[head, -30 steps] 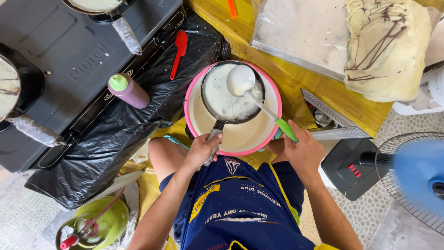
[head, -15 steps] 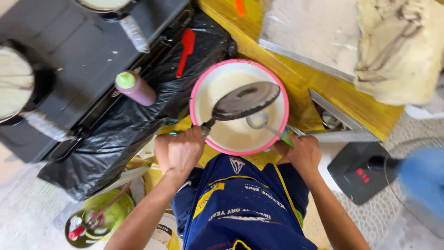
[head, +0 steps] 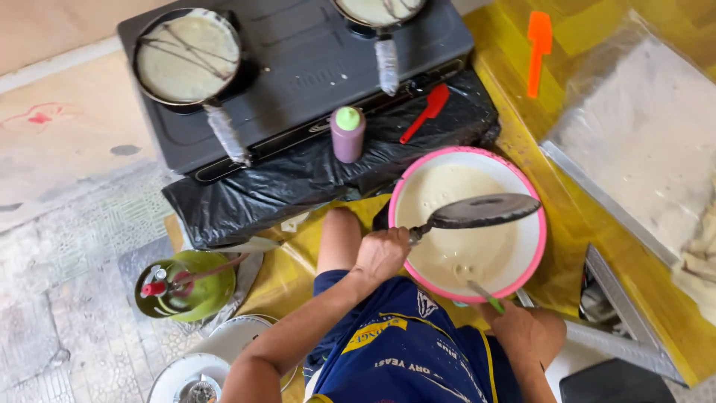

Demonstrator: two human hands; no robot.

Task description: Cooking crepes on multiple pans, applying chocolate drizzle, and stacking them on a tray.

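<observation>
My left hand (head: pixel 382 255) grips the handle of a small dark pan (head: pixel 483 211), tilted on edge over a pink-rimmed bowl (head: pixel 534 246) of pale batter. My right hand (head: pixel 522 328) sits at the bowl's near rim, holding the green handle of a ladle (head: pixel 486 296) whose cup is down in the batter. Both hands are above my knees, which are in dark blue shorts.
A black two-burner stove (head: pixel 298 67) stands on black plastic; two pans with batter (head: pixel 186 56) (head: pixel 377 9) sit on it. A purple squeeze bottle (head: pixel 347 134), red spatula (head: pixel 426 112) and orange spatula (head: pixel 537 52) lie nearby. Green gas cylinder (head: pixel 186 287) at left; plastic-covered tray (head: pixel 641 134) at right.
The pan went from level, with the ladle pouring batter into it, to tipped on edge over the bowl. The ladle dropped back into the bowl. The view shifted toward the stove.
</observation>
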